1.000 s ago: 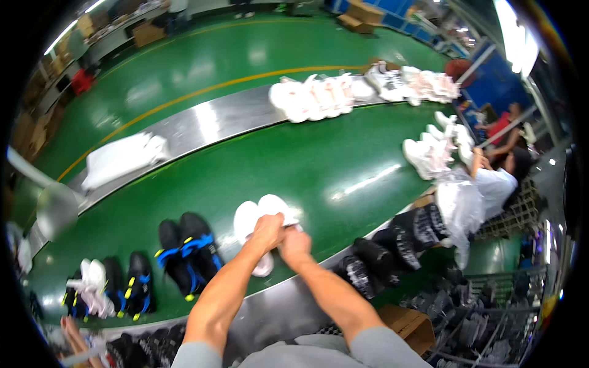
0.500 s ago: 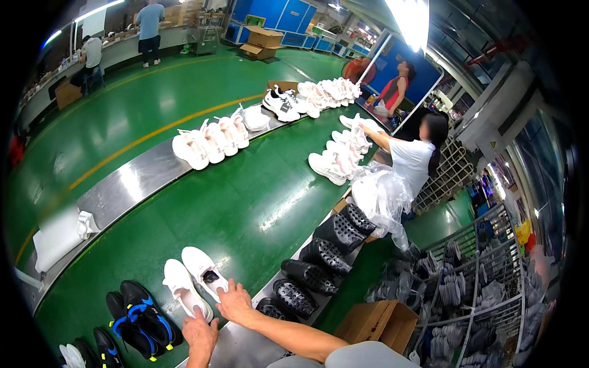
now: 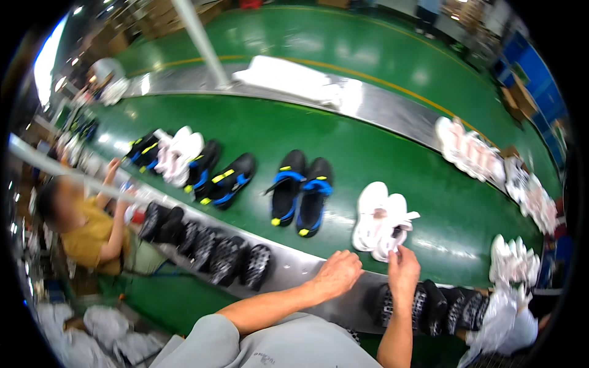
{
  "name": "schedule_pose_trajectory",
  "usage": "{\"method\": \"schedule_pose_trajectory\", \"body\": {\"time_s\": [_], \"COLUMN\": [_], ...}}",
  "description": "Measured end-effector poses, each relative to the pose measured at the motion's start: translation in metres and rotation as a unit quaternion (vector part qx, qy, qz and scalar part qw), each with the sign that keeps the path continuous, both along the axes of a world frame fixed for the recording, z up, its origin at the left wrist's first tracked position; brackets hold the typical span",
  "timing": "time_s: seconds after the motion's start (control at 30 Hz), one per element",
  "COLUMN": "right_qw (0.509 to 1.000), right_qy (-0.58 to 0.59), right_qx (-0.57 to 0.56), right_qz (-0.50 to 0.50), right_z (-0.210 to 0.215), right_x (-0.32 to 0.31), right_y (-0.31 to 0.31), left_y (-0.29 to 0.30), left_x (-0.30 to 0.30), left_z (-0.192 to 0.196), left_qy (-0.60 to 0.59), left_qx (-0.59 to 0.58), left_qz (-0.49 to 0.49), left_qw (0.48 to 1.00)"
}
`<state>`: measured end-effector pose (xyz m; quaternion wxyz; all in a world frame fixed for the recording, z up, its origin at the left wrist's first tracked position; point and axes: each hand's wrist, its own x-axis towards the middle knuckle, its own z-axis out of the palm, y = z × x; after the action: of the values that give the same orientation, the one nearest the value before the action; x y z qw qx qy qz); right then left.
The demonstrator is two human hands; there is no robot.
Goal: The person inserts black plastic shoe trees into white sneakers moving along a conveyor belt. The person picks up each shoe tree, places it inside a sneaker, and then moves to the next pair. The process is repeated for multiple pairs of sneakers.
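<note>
A pair of white shoes stands on the green conveyor belt (image 3: 448, 214) in front of me, toes pointing away: the left shoe (image 3: 368, 221) and the right shoe (image 3: 396, 228), which has a loose white strap. At the right shoe's heel is my right hand (image 3: 405, 270), thumb and fingers closed on its back edge. My left hand (image 3: 339, 270) is closed with curled fingers above the metal rail (image 3: 294, 256), apart from the shoes, and nothing shows in it. Left of the white pair sit two black shoes with blue trim and yellow tabs (image 3: 314, 199).
More black and white shoes (image 3: 230, 181) line the belt to the left. Black perforated shoe-shaped pieces (image 3: 230, 260) stand along the near rail on both sides. A person in a yellow top (image 3: 92, 239) works at left. White shoes (image 3: 469, 150) and a white sheet (image 3: 285, 76) lie on the far rail.
My view has swung left along the belt. My left hand has come away from the white shoe's heel and closed, while my right hand remains at the other heel.
</note>
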<state>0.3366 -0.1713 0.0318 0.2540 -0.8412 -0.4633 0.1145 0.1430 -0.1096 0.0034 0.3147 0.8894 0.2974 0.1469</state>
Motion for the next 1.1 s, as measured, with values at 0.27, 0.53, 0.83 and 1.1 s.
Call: {"method": "schedule_pose_trajectory", "body": {"time_s": [0.27,0.53,0.83,1.1], "right_qw": [0.981,0.975,0.744,0.689], "right_qy": [0.188,0.189,0.665,0.721], "right_qx": [-0.024,-0.044,0.054,0.050], "right_qz": [0.045,0.103,0.032,-0.055], "right_z": [0.006,0.017,0.014,0.008], "right_x": [-0.054,-0.084,-0.171,-0.105], "right_y": [0.016,0.016,-0.009,-0.018], "left_y": [-0.051,-0.093,-0.052,-0.027], "left_x": [-0.180,-0.257,-0.163,-0.072], "left_z": [0.046,0.015,0.064,0.041], "left_qy": [-0.064,0.150,-0.050,-0.230], "left_qx": [0.198,0.162,0.200,0.000], "left_qz": [0.303,0.472,0.341,0.180], "left_qw": [0.930,0.854,0.917,0.956]}}
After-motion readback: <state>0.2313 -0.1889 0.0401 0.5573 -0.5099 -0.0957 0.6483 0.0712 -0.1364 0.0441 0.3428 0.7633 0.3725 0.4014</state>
